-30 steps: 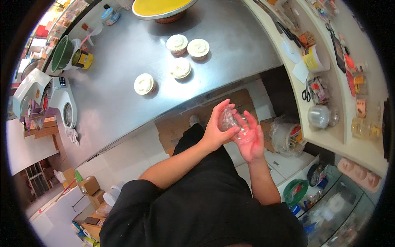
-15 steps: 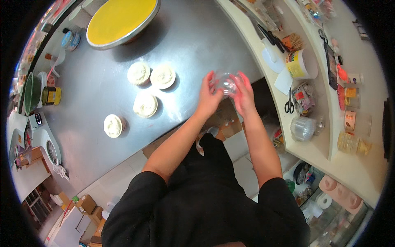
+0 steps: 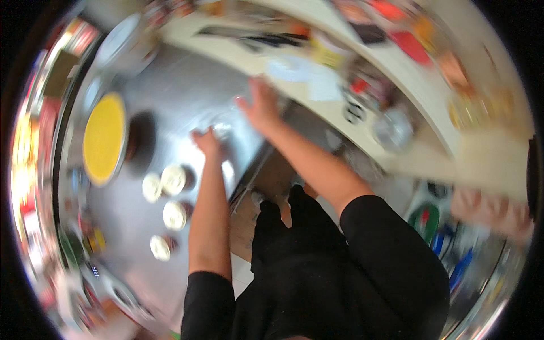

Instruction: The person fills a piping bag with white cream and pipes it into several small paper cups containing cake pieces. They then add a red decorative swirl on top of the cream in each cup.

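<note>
My left hand is low over the steel table, right beside a clear plastic piece, perhaps a cup or lid. Blur hides whether its fingers touch that piece. Farther right, my right hand reaches to the table's edge near the shelf, fingers apart and holding nothing visible. Left of my left forearm stand cups topped with white cream: one cup, another against it, a third nearer me, and one more nearest.
A yellow-topped round turntable stands at the left of the table. On the cream-coloured shelf to the right lie black-handled knives, scissors and a stack of clear plastic containers. A scale sits at lower left.
My view has turned to the right and blurred. My hands, together around the clear plastic piece before, are now apart. That piece is now beside my left hand, over the table.
</note>
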Motion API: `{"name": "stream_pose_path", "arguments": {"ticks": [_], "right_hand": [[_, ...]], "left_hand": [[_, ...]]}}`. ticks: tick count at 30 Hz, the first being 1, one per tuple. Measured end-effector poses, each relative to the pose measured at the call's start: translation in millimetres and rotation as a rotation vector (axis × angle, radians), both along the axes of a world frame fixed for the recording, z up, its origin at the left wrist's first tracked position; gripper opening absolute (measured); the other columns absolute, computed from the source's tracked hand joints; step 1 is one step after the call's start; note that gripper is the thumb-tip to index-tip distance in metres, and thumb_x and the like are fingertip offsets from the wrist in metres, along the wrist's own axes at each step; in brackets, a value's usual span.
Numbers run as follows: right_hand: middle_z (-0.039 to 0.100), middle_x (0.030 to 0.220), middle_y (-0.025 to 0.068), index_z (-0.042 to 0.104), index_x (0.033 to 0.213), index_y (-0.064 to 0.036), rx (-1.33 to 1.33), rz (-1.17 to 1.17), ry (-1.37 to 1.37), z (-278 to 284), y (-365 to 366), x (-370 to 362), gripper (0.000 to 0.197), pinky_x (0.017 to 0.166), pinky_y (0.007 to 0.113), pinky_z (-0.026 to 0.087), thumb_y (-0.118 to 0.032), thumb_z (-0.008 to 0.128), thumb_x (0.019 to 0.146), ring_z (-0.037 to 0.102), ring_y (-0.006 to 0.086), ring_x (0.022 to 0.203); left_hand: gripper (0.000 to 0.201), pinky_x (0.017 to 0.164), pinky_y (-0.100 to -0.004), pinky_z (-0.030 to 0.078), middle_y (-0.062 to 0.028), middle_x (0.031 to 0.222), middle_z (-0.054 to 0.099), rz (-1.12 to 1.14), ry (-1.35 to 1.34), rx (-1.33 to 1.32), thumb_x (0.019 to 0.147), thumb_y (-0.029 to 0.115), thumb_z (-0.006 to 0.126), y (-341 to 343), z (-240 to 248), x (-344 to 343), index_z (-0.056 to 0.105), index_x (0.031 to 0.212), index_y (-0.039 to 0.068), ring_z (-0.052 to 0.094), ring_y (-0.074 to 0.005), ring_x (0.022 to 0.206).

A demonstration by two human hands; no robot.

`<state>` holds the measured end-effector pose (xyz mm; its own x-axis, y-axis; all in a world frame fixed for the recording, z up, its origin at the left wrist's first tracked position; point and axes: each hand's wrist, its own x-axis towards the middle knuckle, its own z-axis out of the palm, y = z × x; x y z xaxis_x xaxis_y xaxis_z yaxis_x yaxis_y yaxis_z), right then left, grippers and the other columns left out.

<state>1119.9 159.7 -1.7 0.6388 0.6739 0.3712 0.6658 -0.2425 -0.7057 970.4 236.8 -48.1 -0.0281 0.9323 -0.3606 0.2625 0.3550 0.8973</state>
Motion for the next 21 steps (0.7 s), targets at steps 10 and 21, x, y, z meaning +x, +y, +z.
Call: {"name": "stream_pose_path", "arguments": {"ticks": [10, 21], "right_hand": [[0.064, 0.084, 0.0118, 0.066, 0.087, -0.0073, -0.055, -0.687, 0.612, -105, -522, -108, 0.028, 0.071, 0.034, 0.046, -0.024, 0.043, 0.091, 0.059, 0.0241, 0.078], [0.062, 0.093, 0.0171, 0.063, 0.094, -0.0072, -0.286, -1.560, 0.399, -50, -783, 99, 0.025, 0.076, 0.040, 0.047, -0.026, 0.055, 0.079, 0.058, 0.0338, 0.089]], "left_hand": [[0.022, 0.089, -0.0325, 0.040, -0.0119, 0.105, 0.058, -1.155, -0.393, 0.583, 0.090, 0.012, 0.046, -244, 148, 59, 0.056, 0.105, -0.001, 0.053, -0.0191, 0.100], [0.019, 0.079, -0.0335, 0.045, -0.0156, 0.095, 0.061, -2.019, 0.126, 0.220, 0.086, 0.008, 0.050, -412, 76, -5, 0.059, 0.101, 0.002, 0.059, -0.0280, 0.091]]}}
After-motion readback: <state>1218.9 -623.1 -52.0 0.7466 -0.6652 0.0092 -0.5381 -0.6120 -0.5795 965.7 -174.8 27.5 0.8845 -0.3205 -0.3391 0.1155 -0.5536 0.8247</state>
